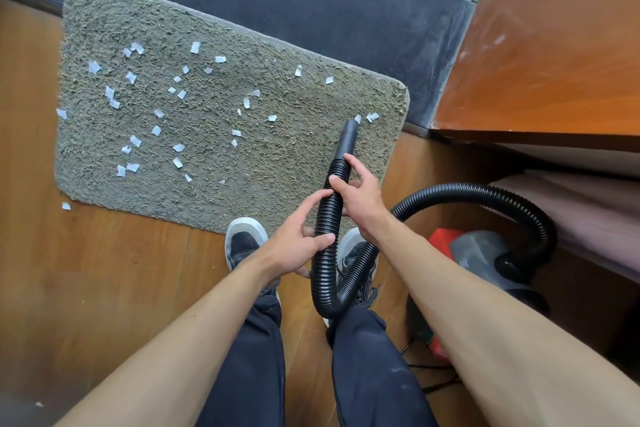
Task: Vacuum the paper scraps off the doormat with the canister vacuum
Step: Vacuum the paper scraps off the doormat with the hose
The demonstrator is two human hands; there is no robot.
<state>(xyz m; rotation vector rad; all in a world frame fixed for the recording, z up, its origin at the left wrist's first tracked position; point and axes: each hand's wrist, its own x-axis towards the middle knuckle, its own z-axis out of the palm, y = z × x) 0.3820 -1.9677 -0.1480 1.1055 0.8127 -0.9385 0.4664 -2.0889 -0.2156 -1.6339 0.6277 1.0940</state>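
A: Grip?
B: Both curl round hose [327, 215]: right hand [360, 191] by nozzle [348, 137], left hand [298, 246] lower.
A: Mess?
B: On doormat [277, 166], paper scraps [156, 130] mostly 10 o'clock of nozzle, two at 1. Keep tip low, sweep slow.

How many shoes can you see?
2. One black-and-white sneaker stands at the near edge of the grey shaggy doormat; the other, right of it, partly hidden behind the black ribbed vacuum hose.

Paper scraps [109, 92] lie all over the doormat [277, 166], mostly near its left edge (a few sit off it, on the floor [104, 270]). The hose [329, 215] ends near its far right corner. The vacuum [474, 246] sits right of the mat.
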